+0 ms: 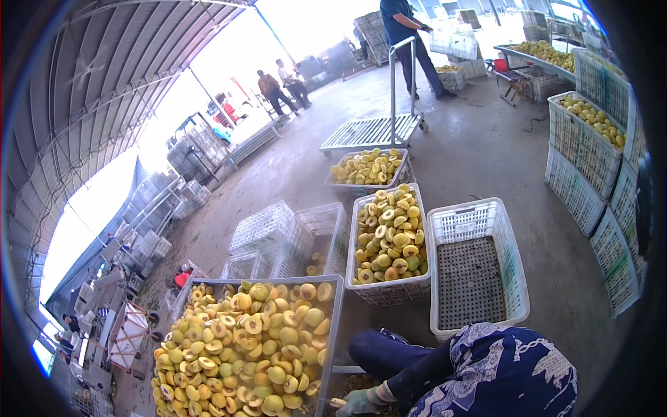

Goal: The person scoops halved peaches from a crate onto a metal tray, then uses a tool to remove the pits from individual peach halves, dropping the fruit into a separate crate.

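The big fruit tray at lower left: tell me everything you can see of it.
The fruit tray has a narrow, raised grey rim that looks like metal. It is heaped with halved yellow fruit, some cut faces showing brownish hollows; pieces lie against its right wall. Its near end runs out of the picture's bottom.

Halved yel. fruit point(243, 347) in lg. bin point(336, 309), gloved hand point(359, 403) just beside.
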Tool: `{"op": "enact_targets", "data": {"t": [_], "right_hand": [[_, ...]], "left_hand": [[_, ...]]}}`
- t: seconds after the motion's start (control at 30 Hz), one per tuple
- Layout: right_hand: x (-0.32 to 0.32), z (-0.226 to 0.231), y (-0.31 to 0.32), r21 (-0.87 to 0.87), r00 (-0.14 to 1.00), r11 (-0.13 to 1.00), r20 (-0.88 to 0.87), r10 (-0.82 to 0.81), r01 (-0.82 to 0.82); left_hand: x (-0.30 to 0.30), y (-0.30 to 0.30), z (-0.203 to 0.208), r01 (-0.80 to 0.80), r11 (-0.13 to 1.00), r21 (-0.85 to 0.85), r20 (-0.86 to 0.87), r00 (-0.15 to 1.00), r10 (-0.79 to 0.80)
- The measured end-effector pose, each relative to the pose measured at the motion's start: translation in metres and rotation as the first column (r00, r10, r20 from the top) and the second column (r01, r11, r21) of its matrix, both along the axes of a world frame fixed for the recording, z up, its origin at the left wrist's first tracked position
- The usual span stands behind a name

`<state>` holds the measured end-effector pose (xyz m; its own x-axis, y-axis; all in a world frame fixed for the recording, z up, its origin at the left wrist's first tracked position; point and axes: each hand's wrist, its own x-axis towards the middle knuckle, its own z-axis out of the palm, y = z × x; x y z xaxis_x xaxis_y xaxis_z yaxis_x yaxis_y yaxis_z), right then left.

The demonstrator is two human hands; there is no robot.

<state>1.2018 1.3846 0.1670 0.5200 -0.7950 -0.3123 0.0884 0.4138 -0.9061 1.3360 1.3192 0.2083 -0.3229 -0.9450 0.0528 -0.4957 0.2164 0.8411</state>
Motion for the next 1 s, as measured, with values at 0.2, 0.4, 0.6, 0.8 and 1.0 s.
{"op": "enact_targets", "data": {"t": [0.2, 0.4, 0.6, 0.8, 1.0], "right_hand": [[0.009, 0.007, -0.012, -0.111, 1.000, 0.993, 0.003, -0.027, 0.027], [0.002, 0.000, -0.009, -0.019, 0.998, 1.000, 0.057, 0.023, -0.022], [0.000, -0.008, -0.013, 0.061, 0.984, 0.995, 0.165, 0.067, -0.079], [0.003, -0.014, -0.019, 0.127, 0.943, 0.979, 0.314, 0.113, -0.159], [0.002, -0.027, -0.023, 0.203, 0.866, 0.946, 0.483, 0.127, -0.252]], "left_hand": [[-0.018, 0.003, 0.000, -0.003, 1.000, 0.004, -0.114, 0.993, 0.004], [-0.024, 0.004, -0.001, -0.020, 0.999, 0.034, -0.222, 0.975, 0.027], [-0.029, 0.004, 0.001, -0.024, 0.998, 0.058, -0.313, 0.949, 0.041], [-0.030, 0.004, 0.004, -0.031, 0.997, 0.070, -0.403, 0.914, 0.056], [-0.041, 0.007, 0.008, -0.025, 0.997, 0.078, -0.472, 0.880, 0.059]]}}
